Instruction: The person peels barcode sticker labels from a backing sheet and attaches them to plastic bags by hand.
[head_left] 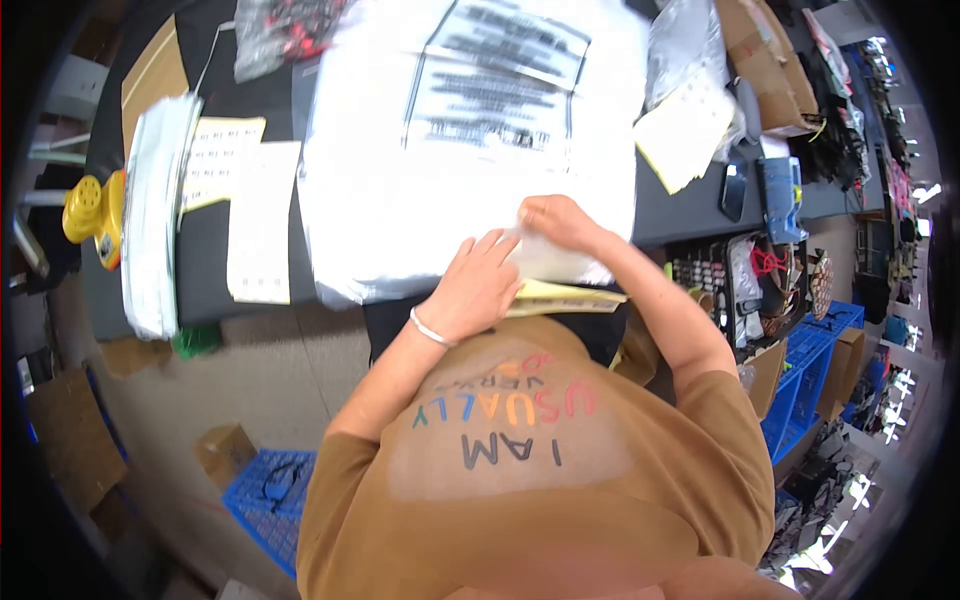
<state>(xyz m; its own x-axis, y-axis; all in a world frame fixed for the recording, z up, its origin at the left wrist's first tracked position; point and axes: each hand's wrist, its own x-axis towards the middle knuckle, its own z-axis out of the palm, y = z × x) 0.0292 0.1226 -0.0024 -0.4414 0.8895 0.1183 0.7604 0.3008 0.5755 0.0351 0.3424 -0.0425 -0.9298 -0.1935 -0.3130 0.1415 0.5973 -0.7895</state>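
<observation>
A large white plastic-wrapped package [390,215] with black printing lies in front of me. My left hand [472,288], with a white band at the wrist, rests its stretched fingers on the package's near edge. Yellow label sheets [570,295] stick out from beneath its thumb side, where the grip is partly hidden. Close beside it, my right hand [562,222] has its fingers closed over the package near its front. A pale, blurred patch of film or paper [550,260] shows below these fingers; I cannot make out what they pinch.
At the left of the black table lie a yellow label sheet [225,160], a white sheet [262,225], a stack of plastic bags [155,220] and a yellow tool [95,215]. To the right are a yellow paper [685,140], a phone [734,190] and a blue tape dispenser [782,200].
</observation>
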